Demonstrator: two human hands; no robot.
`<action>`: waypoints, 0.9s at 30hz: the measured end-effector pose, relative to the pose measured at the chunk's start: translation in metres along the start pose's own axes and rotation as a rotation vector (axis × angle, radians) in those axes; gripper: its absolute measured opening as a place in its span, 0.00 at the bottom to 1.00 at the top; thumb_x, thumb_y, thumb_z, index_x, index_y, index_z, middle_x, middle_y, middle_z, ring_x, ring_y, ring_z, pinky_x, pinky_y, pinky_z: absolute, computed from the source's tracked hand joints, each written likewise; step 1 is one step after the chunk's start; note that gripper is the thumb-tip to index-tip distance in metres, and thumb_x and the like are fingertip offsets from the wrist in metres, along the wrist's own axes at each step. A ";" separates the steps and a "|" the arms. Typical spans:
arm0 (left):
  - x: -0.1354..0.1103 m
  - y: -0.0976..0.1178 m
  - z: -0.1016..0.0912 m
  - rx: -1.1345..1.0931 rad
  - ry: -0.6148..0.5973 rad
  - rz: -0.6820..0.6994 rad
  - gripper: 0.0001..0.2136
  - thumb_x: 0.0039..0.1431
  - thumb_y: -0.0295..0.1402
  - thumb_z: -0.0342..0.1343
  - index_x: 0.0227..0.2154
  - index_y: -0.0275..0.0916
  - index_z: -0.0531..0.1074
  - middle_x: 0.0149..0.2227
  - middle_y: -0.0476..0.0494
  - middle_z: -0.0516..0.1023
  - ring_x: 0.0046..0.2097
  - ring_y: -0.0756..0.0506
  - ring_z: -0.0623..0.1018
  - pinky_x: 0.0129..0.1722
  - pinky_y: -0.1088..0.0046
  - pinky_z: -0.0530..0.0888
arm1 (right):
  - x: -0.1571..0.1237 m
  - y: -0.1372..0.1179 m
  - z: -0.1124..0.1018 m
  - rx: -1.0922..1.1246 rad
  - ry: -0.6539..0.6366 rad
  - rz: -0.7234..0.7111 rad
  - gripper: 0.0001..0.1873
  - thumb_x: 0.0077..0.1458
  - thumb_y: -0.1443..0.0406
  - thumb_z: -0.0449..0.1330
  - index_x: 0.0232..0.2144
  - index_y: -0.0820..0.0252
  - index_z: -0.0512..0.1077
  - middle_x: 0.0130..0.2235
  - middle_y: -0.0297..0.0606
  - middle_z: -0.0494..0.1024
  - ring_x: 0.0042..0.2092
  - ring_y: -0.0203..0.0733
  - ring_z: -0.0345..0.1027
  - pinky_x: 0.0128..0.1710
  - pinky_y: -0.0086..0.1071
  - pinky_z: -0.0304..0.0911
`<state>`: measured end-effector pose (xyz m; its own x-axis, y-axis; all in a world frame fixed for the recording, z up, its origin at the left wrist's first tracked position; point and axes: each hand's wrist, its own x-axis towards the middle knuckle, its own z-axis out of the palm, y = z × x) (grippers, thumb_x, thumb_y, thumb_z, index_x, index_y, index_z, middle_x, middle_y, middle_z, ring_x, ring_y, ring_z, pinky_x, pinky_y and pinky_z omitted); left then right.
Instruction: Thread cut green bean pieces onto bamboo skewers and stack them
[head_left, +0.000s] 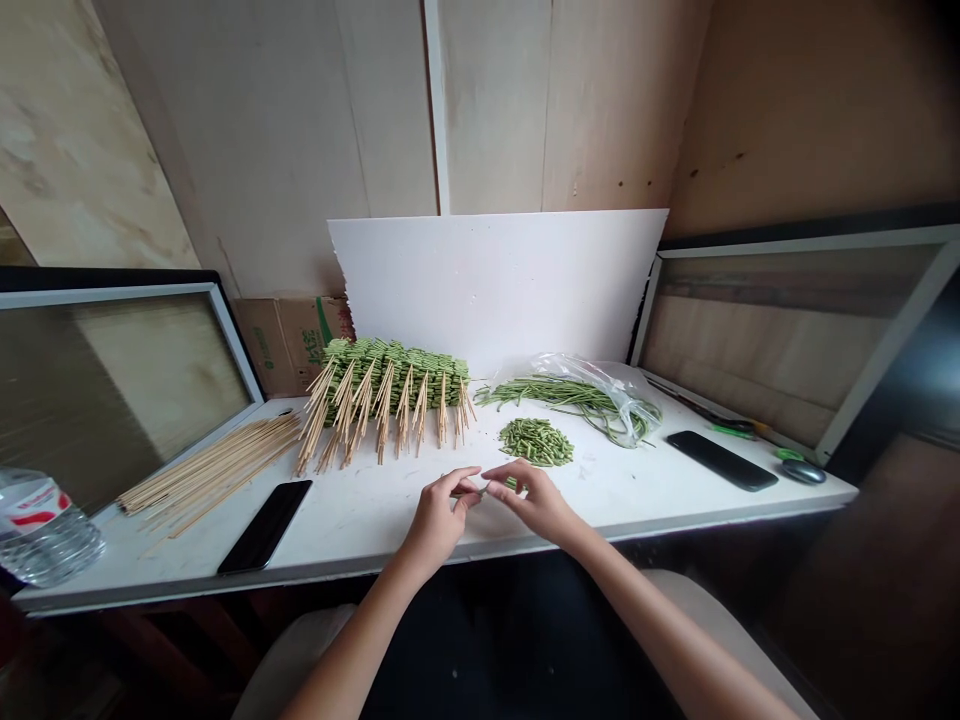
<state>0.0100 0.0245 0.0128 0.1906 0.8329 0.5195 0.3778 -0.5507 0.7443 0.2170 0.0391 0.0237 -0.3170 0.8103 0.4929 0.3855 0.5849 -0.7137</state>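
My left hand (439,515) and my right hand (538,503) meet fingertip to fingertip over the front of the white table (360,520). Both are closed in a pinch. Short green cut garlic scape pieces (515,484) show under the right fingers. What the left fingers pinch is thin and mostly hidden. Just beyond my hands lies a small heap of cut garlic scapes (536,441). Farther left, many skewered garlic scape bundles (397,365) are stacked, with their bare bamboo ends (384,420) pointing at me.
Loose bamboo skewers (217,465) lie left, near a black phone (266,525) and a water bottle (45,525). Long garlic scapes (555,392) rest partly in a plastic bag (600,380). Another phone (721,460) and a mouse (804,470) are right. A white board (495,285) stands behind.
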 end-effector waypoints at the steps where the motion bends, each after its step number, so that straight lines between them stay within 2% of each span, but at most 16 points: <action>1: 0.000 0.001 -0.001 0.010 -0.005 0.015 0.17 0.62 0.25 0.60 0.53 0.42 0.76 0.37 0.45 0.83 0.41 0.44 0.82 0.48 0.65 0.78 | -0.001 -0.004 0.002 0.012 -0.015 -0.027 0.15 0.64 0.50 0.62 0.42 0.51 0.82 0.40 0.39 0.83 0.43 0.48 0.71 0.37 0.36 0.65; 3: 0.000 0.003 -0.003 0.068 -0.026 0.051 0.16 0.63 0.25 0.60 0.52 0.42 0.76 0.39 0.44 0.83 0.43 0.43 0.82 0.48 0.65 0.78 | -0.002 -0.008 0.005 0.005 0.024 -0.064 0.13 0.63 0.52 0.63 0.38 0.51 0.81 0.37 0.39 0.83 0.42 0.47 0.70 0.38 0.37 0.64; 5: 0.000 0.002 -0.006 0.188 -0.054 0.100 0.11 0.65 0.26 0.59 0.47 0.43 0.78 0.41 0.43 0.83 0.44 0.41 0.81 0.47 0.64 0.76 | -0.002 -0.009 0.003 -0.013 0.074 -0.083 0.12 0.64 0.53 0.63 0.37 0.52 0.81 0.36 0.39 0.83 0.42 0.48 0.69 0.38 0.37 0.64; 7: 0.000 0.001 -0.009 0.325 -0.075 0.152 0.07 0.66 0.27 0.57 0.42 0.42 0.80 0.40 0.42 0.83 0.43 0.40 0.79 0.46 0.62 0.74 | -0.001 -0.011 0.000 -0.039 0.068 -0.110 0.10 0.64 0.55 0.63 0.37 0.53 0.80 0.36 0.39 0.82 0.41 0.48 0.69 0.40 0.39 0.64; 10: -0.001 -0.001 -0.009 0.438 -0.090 0.215 0.08 0.66 0.24 0.55 0.38 0.40 0.79 0.37 0.42 0.81 0.41 0.40 0.77 0.43 0.63 0.72 | -0.001 -0.015 -0.001 -0.084 0.013 -0.179 0.07 0.62 0.57 0.66 0.36 0.53 0.79 0.35 0.39 0.81 0.40 0.47 0.68 0.44 0.41 0.63; 13: -0.002 0.003 -0.008 0.443 -0.101 0.248 0.11 0.65 0.21 0.53 0.37 0.40 0.79 0.36 0.42 0.80 0.40 0.41 0.75 0.43 0.64 0.70 | -0.004 -0.018 0.004 -0.073 0.029 -0.202 0.05 0.62 0.61 0.65 0.35 0.54 0.79 0.33 0.39 0.80 0.40 0.48 0.66 0.44 0.42 0.62; 16: -0.003 0.010 -0.006 0.352 -0.124 0.221 0.13 0.63 0.19 0.51 0.32 0.40 0.78 0.34 0.44 0.78 0.38 0.43 0.74 0.42 0.66 0.69 | -0.006 -0.017 0.012 0.022 0.088 -0.120 0.05 0.61 0.65 0.64 0.32 0.54 0.78 0.33 0.38 0.79 0.41 0.47 0.65 0.43 0.40 0.61; 18: -0.003 0.015 -0.004 0.222 -0.132 0.179 0.14 0.61 0.17 0.50 0.27 0.39 0.76 0.30 0.46 0.76 0.36 0.45 0.74 0.40 0.69 0.68 | -0.006 -0.015 0.016 0.140 0.094 -0.045 0.06 0.59 0.64 0.65 0.29 0.55 0.78 0.31 0.38 0.78 0.41 0.47 0.66 0.41 0.38 0.61; 21: -0.002 0.020 -0.002 0.002 -0.123 0.099 0.14 0.60 0.19 0.50 0.23 0.37 0.74 0.28 0.47 0.76 0.32 0.48 0.74 0.36 0.72 0.68 | -0.006 -0.013 0.020 0.428 0.052 0.058 0.09 0.54 0.59 0.69 0.27 0.56 0.77 0.30 0.36 0.76 0.36 0.45 0.68 0.37 0.36 0.62; 24: -0.001 0.021 -0.001 -0.154 -0.142 0.025 0.13 0.62 0.24 0.51 0.23 0.37 0.75 0.27 0.46 0.76 0.31 0.48 0.74 0.35 0.73 0.69 | -0.008 -0.014 0.024 0.704 -0.001 0.161 0.12 0.51 0.56 0.72 0.28 0.56 0.76 0.29 0.33 0.75 0.33 0.42 0.69 0.38 0.37 0.64; 27: 0.000 0.019 -0.002 -0.241 -0.179 -0.031 0.12 0.62 0.27 0.53 0.23 0.36 0.75 0.27 0.46 0.76 0.31 0.48 0.73 0.35 0.73 0.68 | -0.011 -0.013 0.029 0.795 -0.038 0.191 0.13 0.53 0.55 0.71 0.29 0.56 0.75 0.28 0.33 0.75 0.34 0.43 0.70 0.41 0.38 0.65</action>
<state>0.0156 0.0138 0.0271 0.3474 0.8339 0.4288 0.1636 -0.5041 0.8480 0.1902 0.0216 0.0136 -0.3430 0.8831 0.3202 -0.2893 0.2250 -0.9304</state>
